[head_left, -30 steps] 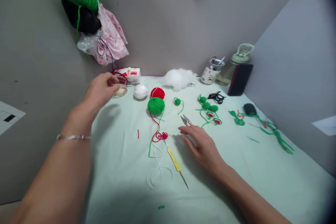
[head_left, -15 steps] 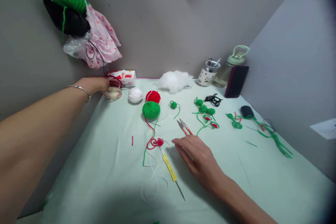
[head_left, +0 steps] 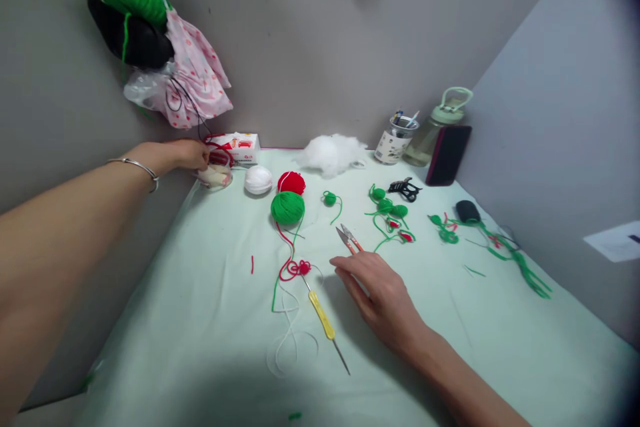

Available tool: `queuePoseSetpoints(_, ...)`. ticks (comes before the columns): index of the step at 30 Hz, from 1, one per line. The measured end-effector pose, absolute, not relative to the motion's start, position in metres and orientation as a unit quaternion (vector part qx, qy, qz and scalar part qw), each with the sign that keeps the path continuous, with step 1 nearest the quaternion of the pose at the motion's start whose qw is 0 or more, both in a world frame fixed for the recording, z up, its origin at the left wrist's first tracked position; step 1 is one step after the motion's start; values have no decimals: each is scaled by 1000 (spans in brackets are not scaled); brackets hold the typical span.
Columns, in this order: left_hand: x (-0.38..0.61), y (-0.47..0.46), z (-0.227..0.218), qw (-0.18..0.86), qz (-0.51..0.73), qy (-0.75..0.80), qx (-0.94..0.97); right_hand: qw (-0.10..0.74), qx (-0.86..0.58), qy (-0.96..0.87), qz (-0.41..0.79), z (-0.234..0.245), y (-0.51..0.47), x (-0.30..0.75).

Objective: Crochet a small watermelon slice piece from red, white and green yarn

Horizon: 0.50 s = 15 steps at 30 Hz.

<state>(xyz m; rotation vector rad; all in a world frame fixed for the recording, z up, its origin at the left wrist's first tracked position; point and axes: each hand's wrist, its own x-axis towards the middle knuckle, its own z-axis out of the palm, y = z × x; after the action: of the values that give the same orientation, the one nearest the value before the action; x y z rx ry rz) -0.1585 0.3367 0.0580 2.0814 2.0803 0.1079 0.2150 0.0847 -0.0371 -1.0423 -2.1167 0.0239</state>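
Lying left of the green yarn ball (head_left: 287, 208) and slightly beyond it: a cream bundle (head_left: 216, 177), right at the fingers of the left hand (head_left: 187, 155). These fingers bend down by the bundle's left edge; cannot tell whether they pinch it or the red cord (head_left: 227, 149) just beside, since the hand hides their tips. Bundle: pale, lumpy, its outer edge clear and shiny, either a wrapper or a dish. Red cord: looped, against a white box (head_left: 246, 147) with red print, left of and beyond the green ball.

Right hand (head_left: 383, 293): right of the green ball and nearer. Fingers loosely extended, side by side, thumb slightly apart. Snips (head_left: 349, 239), right of the green ball: steel blades parted and pointing away, orange-red handles running behind these fingers; contact cannot be judged.

Red yarn piece (head_left: 303, 268), on the near side of the green ball: small, knotted, loose loops at its left; it sits left of the right fingers, apart from them. Yellow-handled tool (head_left: 321, 315): lies on the surface (head_left: 200, 327), thin metal at both ends, one end at the red piece.

White yarn ball (head_left: 258, 180): between the green ball and the bundle. Red yarn ball (head_left: 291, 182): immediately beyond the green ball.
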Motion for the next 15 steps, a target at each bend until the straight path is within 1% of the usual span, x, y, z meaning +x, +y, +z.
queuePoseSetpoints(2,-156,326,66,79,41,714,694,387,-408,-827,9,-37,85,215)
queuePoseSetpoints(5,-150,301,73,54,81,721,686,393,-411,-823,1,-38,86,215)
queuePoseSetpoints(7,-143,279,77,45,131,716,684,393,-415,-821,-6,-38,86,216)
queuePoseSetpoints(11,-114,227,95,34,277,698,660,398,-432,-809,-17,-40,89,221)
queuePoseSetpoints(13,-100,193,99,45,338,671,659,403,-446,-799,-10,-42,91,225)
queuePoseSetpoints(14,-98,172,94,71,368,644,667,404,-454,-794,-3,-43,92,227)
queuePoseSetpoints(15,-101,145,81,144,427,584,675,403,-461,-791,5,-43,93,228)
